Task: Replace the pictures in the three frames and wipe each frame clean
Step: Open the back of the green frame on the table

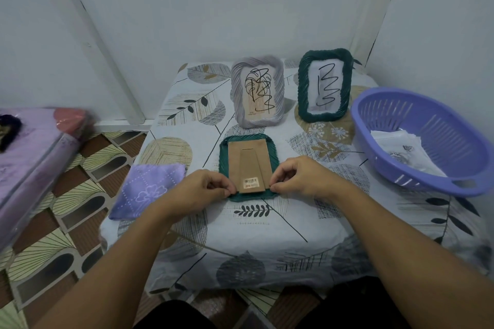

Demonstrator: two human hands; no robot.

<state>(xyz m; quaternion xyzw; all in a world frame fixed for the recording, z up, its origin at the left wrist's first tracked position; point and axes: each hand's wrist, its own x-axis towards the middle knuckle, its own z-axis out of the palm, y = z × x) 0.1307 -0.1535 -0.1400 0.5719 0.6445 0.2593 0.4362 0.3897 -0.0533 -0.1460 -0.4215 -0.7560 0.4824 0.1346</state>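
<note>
Green frame (pixel 248 141) face-down at table centre, both hands on its cardboard back (pixel 250 165).
Left hand (pixel 205 188) pinches the back's lower-left corner, right hand (pixel 299 177) pinches the lower-right, fingers curled. Lilac frame (pixel 257 91) upright at 12 o'clock, dark green frame (pixel 324 85) upright at 1. Purple cloth (pixel 148 189) at 9, touching nothing. Purple basket (pixel 417 120) with papers (pixel 401 149) at 3.

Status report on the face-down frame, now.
Left hand and right hand pinch the near edge of the brown cardboard backing. Dark green wavy-edged frame lies face down on the table. Nothing in the way.
</note>
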